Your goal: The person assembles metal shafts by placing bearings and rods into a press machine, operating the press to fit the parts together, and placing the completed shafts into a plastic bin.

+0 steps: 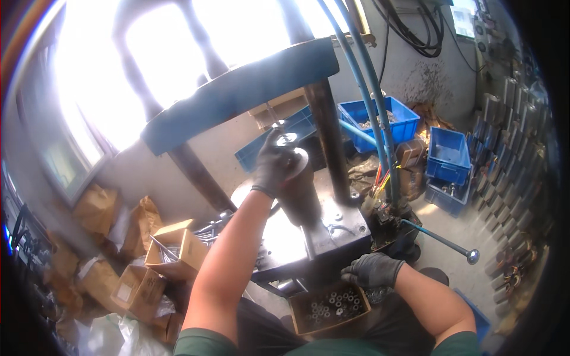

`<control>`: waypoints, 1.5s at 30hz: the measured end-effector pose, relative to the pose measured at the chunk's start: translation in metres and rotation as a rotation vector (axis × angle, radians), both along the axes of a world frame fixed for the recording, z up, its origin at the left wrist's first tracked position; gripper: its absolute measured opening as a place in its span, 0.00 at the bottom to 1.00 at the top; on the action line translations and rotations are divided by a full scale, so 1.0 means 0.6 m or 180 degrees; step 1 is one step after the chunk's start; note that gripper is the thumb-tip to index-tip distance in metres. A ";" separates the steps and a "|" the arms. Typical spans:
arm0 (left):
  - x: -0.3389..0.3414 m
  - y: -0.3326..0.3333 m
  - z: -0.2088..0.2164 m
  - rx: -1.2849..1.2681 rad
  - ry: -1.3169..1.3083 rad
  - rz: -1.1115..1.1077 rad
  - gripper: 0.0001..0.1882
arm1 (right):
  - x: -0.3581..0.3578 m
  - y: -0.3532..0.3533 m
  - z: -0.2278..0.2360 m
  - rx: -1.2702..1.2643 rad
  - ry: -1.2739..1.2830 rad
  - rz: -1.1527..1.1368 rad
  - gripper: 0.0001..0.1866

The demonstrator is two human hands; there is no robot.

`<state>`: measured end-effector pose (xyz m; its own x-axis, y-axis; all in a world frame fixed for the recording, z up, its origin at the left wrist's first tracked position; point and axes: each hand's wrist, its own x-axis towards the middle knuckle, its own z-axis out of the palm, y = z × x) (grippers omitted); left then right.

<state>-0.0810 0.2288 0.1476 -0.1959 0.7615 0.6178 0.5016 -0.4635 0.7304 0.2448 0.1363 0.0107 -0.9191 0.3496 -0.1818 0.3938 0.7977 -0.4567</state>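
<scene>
My left hand, in a dark work glove, reaches to the top of an upright dark metal cylinder on the press table. Its fingers curl round a shiny round metal piece under the press's thin rod. A pale round flange shows beside the fingers. My right hand, also gloved, hovers past the table's front edge, above a box of metal rings. Its fingers are pressed together, and what they hold, if anything, is hidden. A bright rod leans near the cylinder's foot.
A blue press crossbeam on dark posts spans over the table. An open carton of metal rods stands left. Blue bins, hoses and a lever bar are right, with stacked metal cylinders beyond.
</scene>
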 end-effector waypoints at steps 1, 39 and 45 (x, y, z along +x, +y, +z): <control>0.026 -0.012 0.019 -0.0734 -0.1091 -0.0148 0.24 | 0.003 -0.001 -0.004 -0.0013 -0.0009 -0.0010 0.23; -0.015 0.061 -0.018 -0.0302 -0.0398 0.0312 0.32 | 0.344 -0.138 0.112 0.1349 -0.0090 -0.1251 0.09; -0.022 0.085 -0.030 -0.0326 -0.1043 -0.0077 0.29 | 0.319 -0.120 0.162 0.0863 0.0005 -0.1636 0.10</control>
<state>-0.0943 0.2800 0.1295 -0.3523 0.8232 0.4452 0.2224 -0.3884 0.8942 0.4360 0.0640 0.1081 -0.6192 0.7849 -0.0223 0.7610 0.5928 -0.2636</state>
